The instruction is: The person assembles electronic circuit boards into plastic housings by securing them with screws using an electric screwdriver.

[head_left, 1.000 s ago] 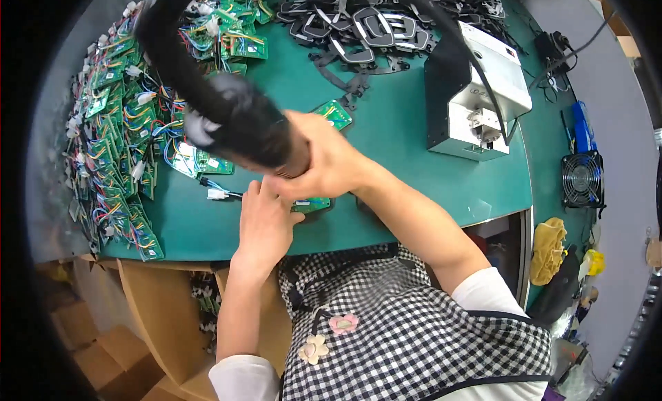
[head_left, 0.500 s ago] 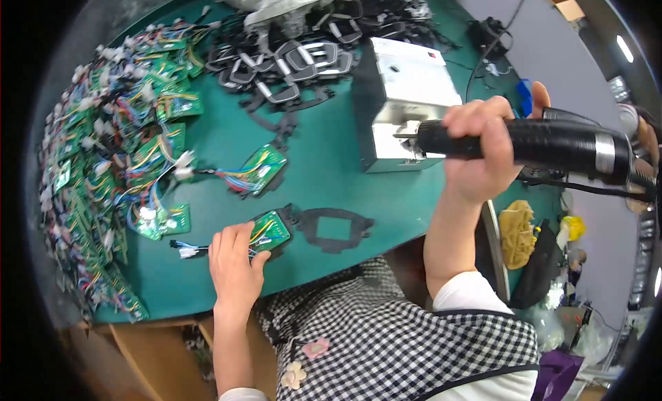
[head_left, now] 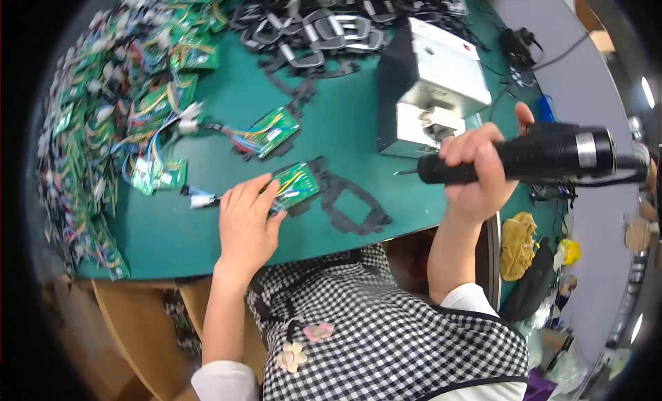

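My right hand [head_left: 479,172] is wrapped round a black electric screwdriver [head_left: 545,156], held almost level with its thin bit pointing left. The bit's end is clear of the silver box-shaped screw feeder [head_left: 448,63]; whether a screw sits on it is too small to tell. With thumb and fingers, my left hand [head_left: 247,225] grips the left edge of a green circuit board [head_left: 301,185] lying on a black plastic frame [head_left: 333,202] on the table. Coloured wires and a white connector [head_left: 201,199] run out from under that hand.
Another wired circuit board [head_left: 276,132] lies on a black frame farther back. A large heap of wired boards [head_left: 96,146] covers the left side. Black and grey frames [head_left: 331,32] are piled at the back of the green table [head_left: 172,242]. A tan cloth [head_left: 518,235] lies at right.
My right hand has drawn the screwdriver bit away from the feeder's opening, toward me. My left hand stays at the board. The whole view has shifted and turned a little.
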The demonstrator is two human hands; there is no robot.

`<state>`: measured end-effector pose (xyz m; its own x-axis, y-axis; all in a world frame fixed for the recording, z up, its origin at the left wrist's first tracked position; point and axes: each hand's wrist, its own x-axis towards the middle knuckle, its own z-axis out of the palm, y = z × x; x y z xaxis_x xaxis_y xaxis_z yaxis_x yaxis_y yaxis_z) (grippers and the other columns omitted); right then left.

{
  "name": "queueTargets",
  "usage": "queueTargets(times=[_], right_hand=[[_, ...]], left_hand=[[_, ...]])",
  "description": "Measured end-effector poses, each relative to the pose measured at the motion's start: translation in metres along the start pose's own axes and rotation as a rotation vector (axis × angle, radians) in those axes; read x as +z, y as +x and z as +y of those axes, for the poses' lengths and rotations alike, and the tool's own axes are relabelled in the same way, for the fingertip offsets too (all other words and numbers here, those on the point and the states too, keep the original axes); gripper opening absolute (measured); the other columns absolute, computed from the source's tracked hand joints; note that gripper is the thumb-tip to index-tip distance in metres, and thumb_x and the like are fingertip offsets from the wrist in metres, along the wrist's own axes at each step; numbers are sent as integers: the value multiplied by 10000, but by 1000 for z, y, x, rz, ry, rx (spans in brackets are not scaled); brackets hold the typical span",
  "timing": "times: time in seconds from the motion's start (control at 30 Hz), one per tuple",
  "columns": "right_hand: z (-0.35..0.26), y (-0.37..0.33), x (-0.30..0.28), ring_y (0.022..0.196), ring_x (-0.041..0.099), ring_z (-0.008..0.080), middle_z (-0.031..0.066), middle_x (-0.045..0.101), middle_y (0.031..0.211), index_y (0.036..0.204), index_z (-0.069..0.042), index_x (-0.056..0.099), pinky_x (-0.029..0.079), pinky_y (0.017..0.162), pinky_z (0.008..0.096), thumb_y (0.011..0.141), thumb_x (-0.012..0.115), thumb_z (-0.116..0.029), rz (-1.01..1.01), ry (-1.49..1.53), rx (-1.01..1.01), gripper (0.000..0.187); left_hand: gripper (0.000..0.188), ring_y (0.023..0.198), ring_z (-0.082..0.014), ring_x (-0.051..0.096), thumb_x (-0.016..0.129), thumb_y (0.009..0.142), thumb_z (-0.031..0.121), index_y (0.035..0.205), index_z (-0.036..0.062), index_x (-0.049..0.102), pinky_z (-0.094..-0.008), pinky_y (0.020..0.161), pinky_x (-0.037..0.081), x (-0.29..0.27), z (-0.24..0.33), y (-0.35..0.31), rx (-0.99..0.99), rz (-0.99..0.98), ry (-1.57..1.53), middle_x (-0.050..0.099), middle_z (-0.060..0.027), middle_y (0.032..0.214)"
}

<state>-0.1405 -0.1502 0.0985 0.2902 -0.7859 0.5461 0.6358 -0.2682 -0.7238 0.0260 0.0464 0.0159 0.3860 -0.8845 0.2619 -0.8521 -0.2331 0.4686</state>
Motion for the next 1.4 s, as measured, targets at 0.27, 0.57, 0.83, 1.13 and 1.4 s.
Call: queueTargets(times=[0.27, 0.57, 0.83, 1.13, 1.4], right_hand=[[52, -36, 56, 553, 538, 131, 78, 552, 652, 1261, 64, 226, 443, 524, 231, 729, 586, 74, -152, 63, 220, 642], [63, -31, 44, 542, 516, 178, 90, 520, 649, 1225, 8, 262, 452, 545, 319, 709, 610, 4, -458, -27, 410, 623], [49, -31, 39, 559, 512, 106, 63, 556, 661, 1176, 0, 375, 410, 504, 231, 687, 651, -6, -520, -138, 256, 562], [9, 41, -30, 517, 547, 140, 53, 553, 624, 1204, 44, 350, 469, 551, 270, 706, 569, 81, 111, -313, -169, 545], [6, 13, 5, 505, 523, 172, 89, 511, 607, 1301, 26, 169, 486, 542, 334, 740, 560, -13, 26, -68, -31, 685]], left_hand=[[385, 1013, -264, 532, 704, 608, 34, 985, 44, 627, -398, 878, 382, 5, 10, -3, -107, 88, -79, 586, -82, 1067], [445, 1019, -274, 522, 710, 583, 3, 1016, 47, 615, -388, 864, 378, 3, 14, -6, -143, 54, -111, 576, -73, 1117], [438, 978, -290, 532, 719, 581, 2, 1004, 44, 614, -386, 826, 394, 2, 8, -3, -130, 30, -76, 580, -96, 1113], [362, 880, -243, 484, 727, 558, -9, 907, 79, 680, -361, 759, 402, 3, 15, 10, -124, 15, -68, 528, -50, 888], [370, 871, -300, 585, 740, 524, -18, 874, 63, 653, -376, 731, 492, 20, 4, -3, -78, 274, -150, 623, -75, 804]])
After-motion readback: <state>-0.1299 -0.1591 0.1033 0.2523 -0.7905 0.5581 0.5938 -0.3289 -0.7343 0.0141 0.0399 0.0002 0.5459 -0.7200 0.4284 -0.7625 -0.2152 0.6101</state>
